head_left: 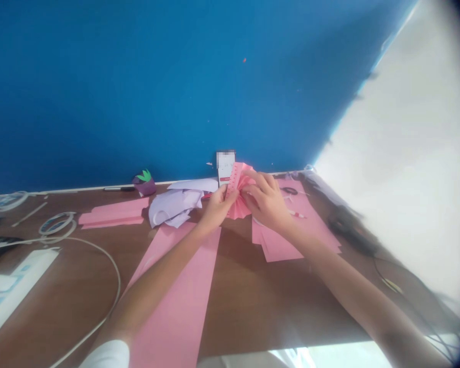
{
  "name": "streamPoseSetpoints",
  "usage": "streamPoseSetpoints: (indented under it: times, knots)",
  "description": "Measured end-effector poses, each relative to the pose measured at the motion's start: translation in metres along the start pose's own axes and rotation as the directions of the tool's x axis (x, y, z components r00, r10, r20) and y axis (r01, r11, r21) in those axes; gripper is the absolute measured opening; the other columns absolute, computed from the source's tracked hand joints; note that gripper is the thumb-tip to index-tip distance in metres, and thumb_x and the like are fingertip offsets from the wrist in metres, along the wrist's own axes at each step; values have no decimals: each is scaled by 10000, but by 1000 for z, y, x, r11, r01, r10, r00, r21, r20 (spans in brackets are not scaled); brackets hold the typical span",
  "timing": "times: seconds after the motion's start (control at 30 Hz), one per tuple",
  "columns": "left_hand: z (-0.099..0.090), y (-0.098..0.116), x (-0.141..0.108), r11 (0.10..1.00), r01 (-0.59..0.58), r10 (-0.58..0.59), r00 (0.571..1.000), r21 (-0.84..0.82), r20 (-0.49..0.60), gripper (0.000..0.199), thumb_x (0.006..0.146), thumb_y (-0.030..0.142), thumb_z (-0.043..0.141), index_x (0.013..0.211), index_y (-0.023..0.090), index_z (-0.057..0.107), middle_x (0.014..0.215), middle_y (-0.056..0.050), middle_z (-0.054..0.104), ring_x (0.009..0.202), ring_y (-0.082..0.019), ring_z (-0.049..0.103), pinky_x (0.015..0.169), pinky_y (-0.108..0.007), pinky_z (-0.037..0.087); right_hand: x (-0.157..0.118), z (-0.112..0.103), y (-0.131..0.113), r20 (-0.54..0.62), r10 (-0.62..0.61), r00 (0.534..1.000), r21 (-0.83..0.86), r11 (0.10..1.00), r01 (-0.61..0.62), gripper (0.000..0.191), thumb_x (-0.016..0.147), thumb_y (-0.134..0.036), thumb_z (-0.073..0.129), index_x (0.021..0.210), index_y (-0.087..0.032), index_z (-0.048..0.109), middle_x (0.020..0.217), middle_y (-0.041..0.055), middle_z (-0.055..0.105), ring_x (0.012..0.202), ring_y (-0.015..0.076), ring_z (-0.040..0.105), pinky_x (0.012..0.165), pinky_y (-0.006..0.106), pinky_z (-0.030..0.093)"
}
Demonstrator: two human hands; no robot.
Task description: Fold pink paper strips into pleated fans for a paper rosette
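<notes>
Between the long pink paper sheet (pixel 180 296) and the pile of pink paper sheets (pixel 287 248), a bare strip of the brown table (pixel 239 286) leaves room for a hand to pass, low between the two bare forearms (pixel 337 276). Beyond, the flat blue wall (pixel 138 92) closes the way. On the left, the crumpled pale-purple paper (pixel 176 204) and the looped white cable (pixel 117 266) make obstacles.

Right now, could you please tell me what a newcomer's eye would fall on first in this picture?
Probably the pleated pink paper near the middle, gripped by the left hand, with the fingers of the right hand at its folds. The broad blue wall behind would likely strike next, then the small purple pot with green leaves, left of centre near the wall.
</notes>
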State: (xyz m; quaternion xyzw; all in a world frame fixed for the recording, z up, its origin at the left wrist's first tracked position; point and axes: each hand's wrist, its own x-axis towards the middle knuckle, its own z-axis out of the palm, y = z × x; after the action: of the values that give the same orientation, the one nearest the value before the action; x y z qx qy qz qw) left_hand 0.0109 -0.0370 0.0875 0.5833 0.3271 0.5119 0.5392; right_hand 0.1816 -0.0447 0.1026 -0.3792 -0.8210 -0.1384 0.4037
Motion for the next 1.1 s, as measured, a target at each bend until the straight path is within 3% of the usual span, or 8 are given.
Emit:
streamPoseSetpoints:
  times: [0.3,0.53,0.8,1.1]
  knots:
    - [-2,-3,2,998,39,-37,998,45,-41,429,851,537,616,1099,187,637,1078,-99,688,988,-232,636,856,-337,482,3,-11,13,64,-26,998,21,999,25,189,919,-175,535,852,-228,704,1295,89,612,1203,324,474,917,531,459]
    - [-1,-3,0,998,50,-49,998,32,-29,409,858,537,608,1067,187,639,1041,-94,690,945,-217,636,820,-322,483,4,-13,11,81,-36,996,-8,999,37,134,906,-189,561,889,-225,690,1309,87,606,1190,319,485,906,518,460]
    - [-4,-4,1,991,47,-45,999,123,-21,436,856,558,597,1098,197,638,1084,-93,683,1018,-243,624,885,-353,479,4,-13,8,83,-16,996,41,999,13,149,917,-204,544,850,-221,676,1281,80,616,1146,298,506,883,496,459]
    - [1,-12,-1,985,10,-11,1000,172,5,414,917,534,512,1150,209,620,1125,-91,672,1086,-250,605,935,-358,466,2,-5,7,31,23,999,-22,999,-23,157,904,-204,570,781,-217,668,1199,84,654,1092,305,532,815,472,460]
